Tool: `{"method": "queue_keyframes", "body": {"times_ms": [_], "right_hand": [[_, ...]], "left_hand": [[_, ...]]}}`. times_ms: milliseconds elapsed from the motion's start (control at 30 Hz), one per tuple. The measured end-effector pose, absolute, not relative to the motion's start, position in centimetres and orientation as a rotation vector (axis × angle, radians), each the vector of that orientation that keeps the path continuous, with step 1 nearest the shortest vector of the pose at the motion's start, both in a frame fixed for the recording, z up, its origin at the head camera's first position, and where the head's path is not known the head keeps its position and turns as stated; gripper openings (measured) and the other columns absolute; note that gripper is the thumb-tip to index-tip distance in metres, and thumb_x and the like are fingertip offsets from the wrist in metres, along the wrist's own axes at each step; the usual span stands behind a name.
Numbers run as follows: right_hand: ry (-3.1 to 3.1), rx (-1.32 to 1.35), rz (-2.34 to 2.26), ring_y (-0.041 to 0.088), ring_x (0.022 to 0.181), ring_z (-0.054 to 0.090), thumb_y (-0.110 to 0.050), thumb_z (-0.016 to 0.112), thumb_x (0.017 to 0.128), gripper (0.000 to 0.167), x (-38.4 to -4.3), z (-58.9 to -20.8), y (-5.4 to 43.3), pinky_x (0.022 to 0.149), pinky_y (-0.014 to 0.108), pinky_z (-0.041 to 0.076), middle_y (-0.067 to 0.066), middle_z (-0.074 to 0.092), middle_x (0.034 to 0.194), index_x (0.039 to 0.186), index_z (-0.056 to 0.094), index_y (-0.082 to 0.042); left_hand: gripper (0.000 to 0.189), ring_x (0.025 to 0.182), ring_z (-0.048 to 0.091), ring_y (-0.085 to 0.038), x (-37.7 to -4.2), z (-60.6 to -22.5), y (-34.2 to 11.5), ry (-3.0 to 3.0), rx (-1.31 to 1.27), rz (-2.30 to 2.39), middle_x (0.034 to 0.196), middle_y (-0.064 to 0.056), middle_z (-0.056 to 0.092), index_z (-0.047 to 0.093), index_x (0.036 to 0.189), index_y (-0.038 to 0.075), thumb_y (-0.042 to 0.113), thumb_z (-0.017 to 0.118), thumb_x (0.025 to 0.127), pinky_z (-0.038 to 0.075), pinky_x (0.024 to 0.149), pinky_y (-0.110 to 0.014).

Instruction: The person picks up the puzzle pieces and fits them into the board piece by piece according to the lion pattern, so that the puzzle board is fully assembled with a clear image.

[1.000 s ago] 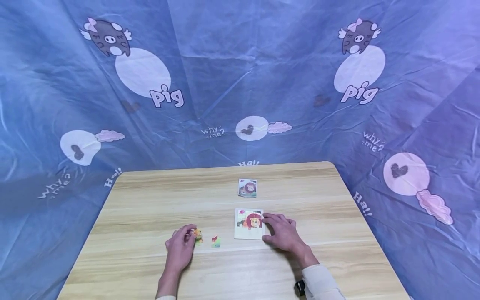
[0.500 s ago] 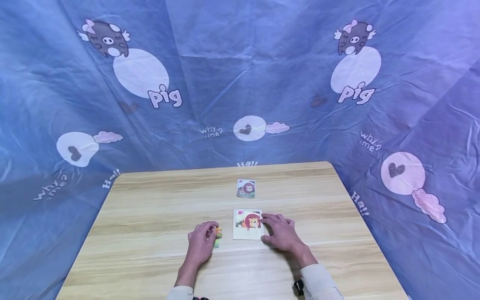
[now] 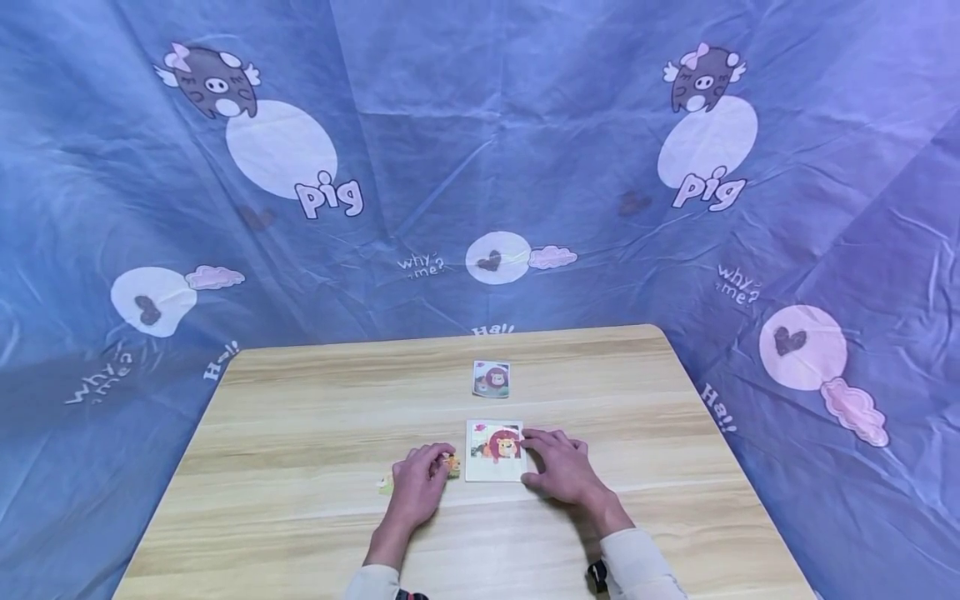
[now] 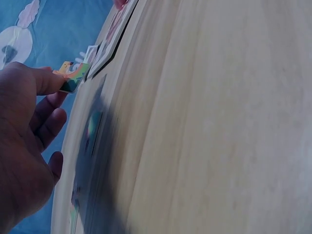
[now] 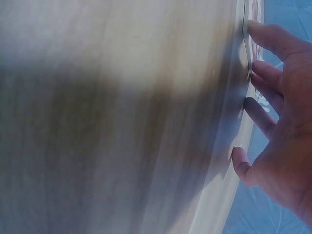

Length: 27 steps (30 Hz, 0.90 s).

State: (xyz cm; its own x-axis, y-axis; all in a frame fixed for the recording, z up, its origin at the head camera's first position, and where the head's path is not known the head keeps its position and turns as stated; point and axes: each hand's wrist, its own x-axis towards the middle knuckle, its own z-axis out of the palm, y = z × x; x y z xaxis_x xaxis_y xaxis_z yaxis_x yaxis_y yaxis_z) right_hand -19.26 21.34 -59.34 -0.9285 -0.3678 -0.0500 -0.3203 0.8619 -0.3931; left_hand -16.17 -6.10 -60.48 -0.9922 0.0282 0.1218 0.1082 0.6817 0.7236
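Observation:
My left hand (image 3: 416, 487) pinches a small colourful puzzle piece (image 4: 73, 78) between thumb and fingers, held just above the table. This hand hovers left of a square white puzzle board (image 3: 495, 472). Across the board's upper part, fitted pieces form a red-maned lion (image 3: 504, 442); its lower strip is bare white. Fingers and thumb of my right hand (image 3: 564, 468) touch the board's right edge, rather relaxed. On the table left of my left hand, a loose piece (image 3: 386, 483) shows partly. The left wrist view has a greenish piece (image 4: 93, 127) lying beneath that hand.
A small card (image 3: 491, 379) with the same lion picture lies beyond the board. The wooden table (image 3: 300, 417) ends at a blue printed cloth (image 3: 420, 167) behind it and at both sides. A dark watch (image 3: 597, 577) sits by the right sleeve.
My left hand has moved right with its puzzle piece, over the loose pieces and close to the board's left edge. My right hand stays at the board's right edge.

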Motion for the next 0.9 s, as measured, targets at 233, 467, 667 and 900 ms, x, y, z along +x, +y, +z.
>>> {"method": "queue_keyframes", "body": {"times_ms": [233,467,667,900], "right_hand": [[2.927,-0.544,-0.583,0.02,0.125,0.048,-0.046,0.075,0.075,0.062,-19.1,-59.6,21.4,0.094,0.058,0.034,-0.004,0.048,0.146,0.131,0.059,-0.024],[2.926,-0.534,-0.586,0.02,0.126,0.047,-0.046,0.074,0.075,0.062,-19.2,-59.7,21.4,0.095,0.058,0.034,-0.005,0.048,0.147,0.131,0.059,-0.025],[2.94,-0.548,-0.588,0.021,0.125,0.048,-0.046,0.075,0.075,0.061,-19.2,-59.8,21.4,0.093,0.058,0.035,-0.004,0.049,0.146,0.131,0.059,-0.024],[2.92,-0.544,-0.598,0.02,0.127,0.047,-0.046,0.074,0.076,0.061,-19.2,-59.7,21.5,0.094,0.057,0.035,-0.005,0.049,0.146,0.131,0.058,-0.025]], "left_hand": [[0.02,0.077,0.045,-0.002,-16.5,-60.7,-4.6,-2.821,-0.199,-1.144,0.078,0.018,0.054,0.067,0.102,0.029,0.018,0.064,0.086,0.027,0.079,-0.034],[0.019,0.076,0.044,-0.002,-16.8,-60.9,-3.6,-2.831,-0.209,-1.137,0.077,0.019,0.055,0.067,0.102,0.03,0.02,0.065,0.086,0.026,0.079,-0.033],[0.018,0.078,0.045,-0.003,-17.2,-60.8,-3.1,-2.864,-0.23,-1.116,0.08,0.018,0.058,0.067,0.104,0.029,0.022,0.065,0.088,0.027,0.081,-0.035],[0.018,0.082,0.048,-0.005,-17.5,-60.8,-2.7,-2.896,-0.248,-1.089,0.087,0.015,0.063,0.066,0.105,0.029,0.023,0.065,0.089,0.029,0.083,-0.037]]}}
